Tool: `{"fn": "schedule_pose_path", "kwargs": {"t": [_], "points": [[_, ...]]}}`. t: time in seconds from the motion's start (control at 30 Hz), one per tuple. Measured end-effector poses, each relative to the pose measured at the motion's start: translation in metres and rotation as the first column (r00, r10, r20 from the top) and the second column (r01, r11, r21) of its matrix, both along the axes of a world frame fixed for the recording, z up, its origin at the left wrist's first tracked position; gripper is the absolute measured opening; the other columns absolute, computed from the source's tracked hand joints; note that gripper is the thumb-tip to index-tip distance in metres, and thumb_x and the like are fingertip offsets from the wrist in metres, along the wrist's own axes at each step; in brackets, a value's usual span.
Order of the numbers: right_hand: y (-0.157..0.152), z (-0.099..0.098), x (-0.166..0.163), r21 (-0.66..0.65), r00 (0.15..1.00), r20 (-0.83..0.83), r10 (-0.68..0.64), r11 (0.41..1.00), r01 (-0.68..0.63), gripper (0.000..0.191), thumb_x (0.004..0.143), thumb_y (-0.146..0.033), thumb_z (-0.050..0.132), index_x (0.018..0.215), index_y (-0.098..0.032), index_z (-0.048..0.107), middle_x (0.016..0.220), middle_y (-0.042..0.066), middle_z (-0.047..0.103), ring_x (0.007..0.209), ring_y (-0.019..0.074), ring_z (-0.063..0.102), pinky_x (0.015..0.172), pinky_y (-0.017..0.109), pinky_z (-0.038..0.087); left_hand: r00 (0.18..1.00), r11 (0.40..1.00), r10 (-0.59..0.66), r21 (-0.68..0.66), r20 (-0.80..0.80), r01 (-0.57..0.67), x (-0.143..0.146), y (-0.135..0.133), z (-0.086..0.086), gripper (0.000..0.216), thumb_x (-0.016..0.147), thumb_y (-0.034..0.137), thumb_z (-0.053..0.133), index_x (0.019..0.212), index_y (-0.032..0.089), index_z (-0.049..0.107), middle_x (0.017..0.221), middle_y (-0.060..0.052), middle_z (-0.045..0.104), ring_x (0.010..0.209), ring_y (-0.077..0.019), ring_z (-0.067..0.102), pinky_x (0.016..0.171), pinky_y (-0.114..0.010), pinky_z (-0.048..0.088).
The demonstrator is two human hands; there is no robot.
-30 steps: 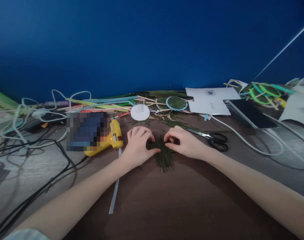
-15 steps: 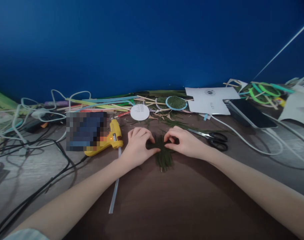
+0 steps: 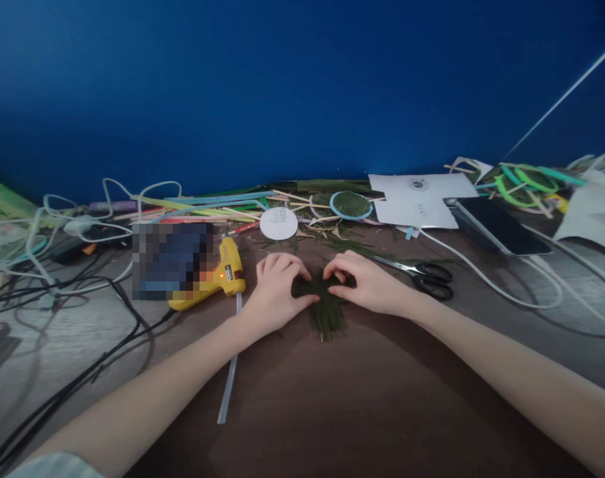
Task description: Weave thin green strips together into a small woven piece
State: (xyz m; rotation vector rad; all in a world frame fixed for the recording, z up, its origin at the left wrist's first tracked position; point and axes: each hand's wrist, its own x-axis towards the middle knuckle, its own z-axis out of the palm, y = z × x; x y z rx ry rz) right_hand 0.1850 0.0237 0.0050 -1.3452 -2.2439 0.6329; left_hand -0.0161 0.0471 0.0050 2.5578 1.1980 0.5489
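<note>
A small bundle of dark green leaf strips (image 3: 326, 312) lies on the brown table (image 3: 362, 405) in front of me. My left hand (image 3: 275, 292) pinches its top from the left, fingers curled. My right hand (image 3: 367, 284) pinches the same top from the right, thumb and fingers closed on the strips. The two hands almost touch above the bundle, and its lower end fans out toward me.
A yellow glue gun (image 3: 217, 277) with a lit lamp lies left of my left hand, a clear glue stick (image 3: 230, 368) below it. Black scissors (image 3: 426, 275) lie right of my right hand. Cables (image 3: 58, 265), coloured strips (image 3: 207, 206), paper discs (image 3: 278, 223), white card (image 3: 416, 199) and a phone (image 3: 501, 229) crowd the back.
My right-hand fingers have edged slightly left, closer to the left hand over the bundle's top. Everything else is still.
</note>
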Motion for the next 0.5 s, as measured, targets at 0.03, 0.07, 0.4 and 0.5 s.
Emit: {"fn": "schedule_pose_path", "kwargs": {"t": [0.03,0.07,0.4,0.5], "points": [[-0.0001,0.0001,-0.0002,0.000,1.000,0.003,0.007,1.000,-0.007,0.011,0.076,-0.017,0.059,0.087,-0.019,0.055,0.071,-0.001,0.046,0.077,0.0157,0.045,0.070,0.028,0.035,1.000,1.000,0.000,-0.005,-0.001,0.000,0.0000,0.0001,-0.0001,0.026,0.068,0.032,0.072,0.086,0.019,0.058,0.098,-0.002,0.056,0.102,-0.0234,0.043,0.088,-0.039,0.030],[-0.0001,0.0003,-0.0004,0.001,1.000,0.004,0.011,1.000,-0.011,0.011,0.077,-0.017,0.059,0.087,-0.019,0.055,0.071,-0.001,0.046,0.077,0.0158,0.045,0.070,0.028,0.035,1.000,1.000,0.000,-0.007,-0.001,0.000,0.0000,0.0004,-0.0002,0.026,0.068,0.032,0.072,0.085,0.019,0.058,0.098,-0.002,0.056,0.102,-0.0233,0.043,0.089,-0.040,0.030],[0.0009,-0.0001,-0.0001,0.002,1.000,0.012,0.009,1.000,-0.009,0.011,0.076,-0.016,0.059,0.087,-0.018,0.056,0.071,0.000,0.048,0.078,0.0159,0.046,0.071,0.029,0.035,0.999,0.998,-0.052,-0.028,0.012,0.052,-0.0004,0.0016,-0.0015,0.023,0.071,0.029,0.070,0.090,0.021,0.059,0.102,-0.002,0.055,0.103,-0.0230,0.042,0.090,-0.041,0.028],[0.0008,-0.0003,-0.0002,0.005,1.000,0.008,0.010,1.000,-0.010,0.011,0.076,-0.016,0.059,0.086,-0.018,0.056,0.070,-0.001,0.048,0.077,0.0159,0.046,0.071,0.029,0.035,0.998,0.998,-0.054,-0.035,0.010,0.054,-0.0001,0.0017,-0.0014,0.022,0.071,0.029,0.070,0.089,0.021,0.059,0.101,-0.002,0.055,0.103,-0.0228,0.042,0.090,-0.040,0.029]]}}
